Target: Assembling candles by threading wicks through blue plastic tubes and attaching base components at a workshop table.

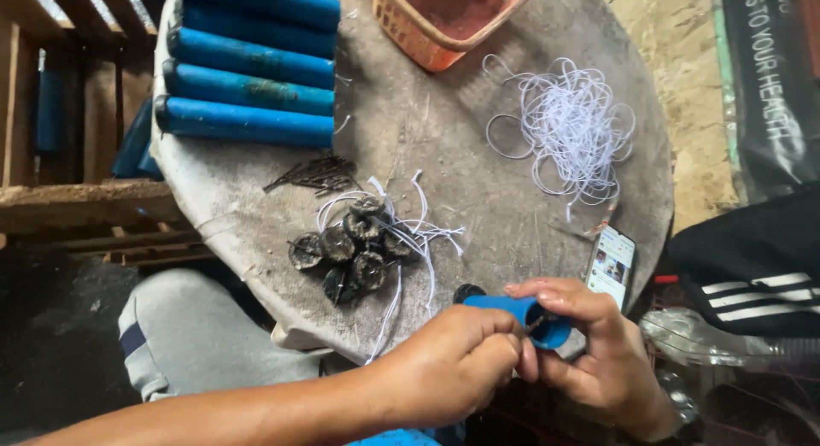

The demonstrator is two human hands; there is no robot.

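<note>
Right hand (598, 348): grasping a blue tube (517, 316) near its open end, at the table's near edge.
Left hand (453, 365): fingers pinched together at the tube's mouth; what they pinch cannot be told.
Table (478, 181): round, covered in grey cloth.
Discs (350, 249): dark cluster mid-table, tangled with white strings.
Nails (316, 174): small dark pile just beyond the discs.
Tubes (252, 74): blue, stacked in a row at the far left.
String pile (568, 126): white loops, far right.
Basket (444, 19): orange, far edge.
Phone (612, 265): beside the right hand, screen lit.
</note>
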